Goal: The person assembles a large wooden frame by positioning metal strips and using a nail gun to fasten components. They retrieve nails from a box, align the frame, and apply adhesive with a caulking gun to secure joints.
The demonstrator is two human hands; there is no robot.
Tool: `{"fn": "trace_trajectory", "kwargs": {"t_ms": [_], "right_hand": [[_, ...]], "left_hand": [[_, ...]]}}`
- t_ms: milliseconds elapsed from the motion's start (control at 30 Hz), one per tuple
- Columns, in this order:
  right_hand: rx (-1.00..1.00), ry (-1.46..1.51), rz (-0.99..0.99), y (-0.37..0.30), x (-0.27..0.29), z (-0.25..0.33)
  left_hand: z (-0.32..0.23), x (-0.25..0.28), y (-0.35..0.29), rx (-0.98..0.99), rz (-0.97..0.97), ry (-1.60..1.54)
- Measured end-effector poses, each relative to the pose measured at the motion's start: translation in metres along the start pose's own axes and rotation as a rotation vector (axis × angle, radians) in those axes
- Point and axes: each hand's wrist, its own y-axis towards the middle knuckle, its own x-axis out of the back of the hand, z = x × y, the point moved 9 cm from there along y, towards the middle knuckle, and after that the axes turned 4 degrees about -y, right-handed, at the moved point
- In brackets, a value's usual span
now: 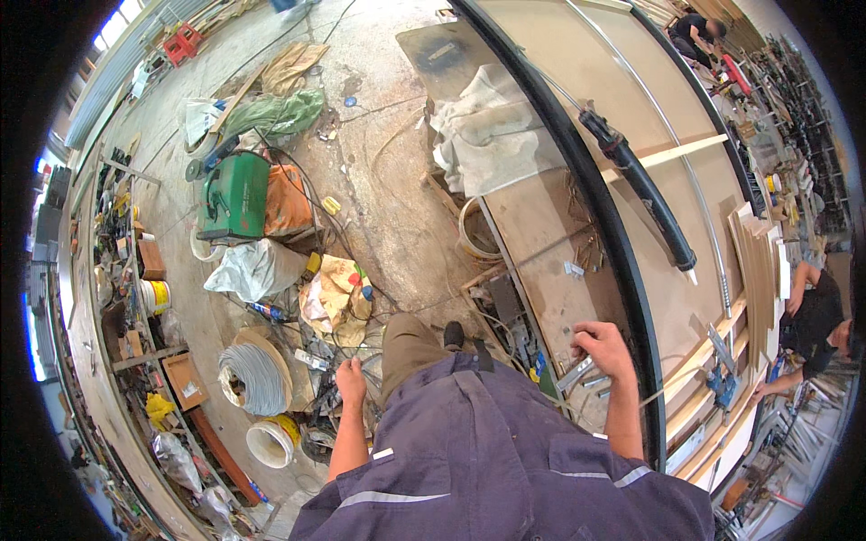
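Observation:
My left hand (350,382) hangs beside my left thigh with its fingers curled in. Nothing shows in it, and the nearest things are a crumpled paper sack (336,302) and clutter on the floor. My right hand (604,350) is held over the near edge of the workbench, fingers loosely bent and slightly apart, with nothing visible in them. Just below it lie short metal tubes (575,373). Beyond it runs the black edge of a large framed panel (622,270), on which a black caulking gun (642,185) lies.
On the floor to the left are a green machine box (236,197), a coil of grey cable (255,374), a white bucket (271,442) and trailing cords. A cluttered shelf (149,352) lines the left. Two other people are at the right, one beside a blue clamp (722,386).

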Motion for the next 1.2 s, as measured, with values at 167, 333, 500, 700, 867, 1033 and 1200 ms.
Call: {"fn": "trace_trajectory", "kwargs": {"t_ms": [167,333,500,700,867,1033,1200], "right_hand": [[-0.047,0.045,0.091,0.062,-0.064,0.006],[-0.114,0.116,-0.087,0.116,-0.092,0.041],[-0.213,0.188,-0.160,0.127,-0.118,0.093],[-0.293,0.250,-0.215,0.132,-0.155,0.117],[-0.395,0.426,-0.314,0.133,-0.174,0.106],[-0.317,0.336,-0.270,0.157,-0.168,0.142],[-0.224,0.306,-0.209,0.184,-0.152,0.153]], "left_hand": [[-0.054,-0.016,0.083,0.270,0.218,-0.425],[-0.243,-0.069,0.202,0.089,0.598,-0.842],[-0.482,-0.096,0.254,-0.467,0.801,-0.719],[-0.602,-0.160,0.262,-0.174,1.161,-0.966],[-0.558,-0.196,0.264,-0.006,1.229,-0.945],[-0.553,-0.180,0.264,-0.081,1.180,-0.842],[-0.547,-0.161,0.261,-0.173,1.086,-0.880]]}}
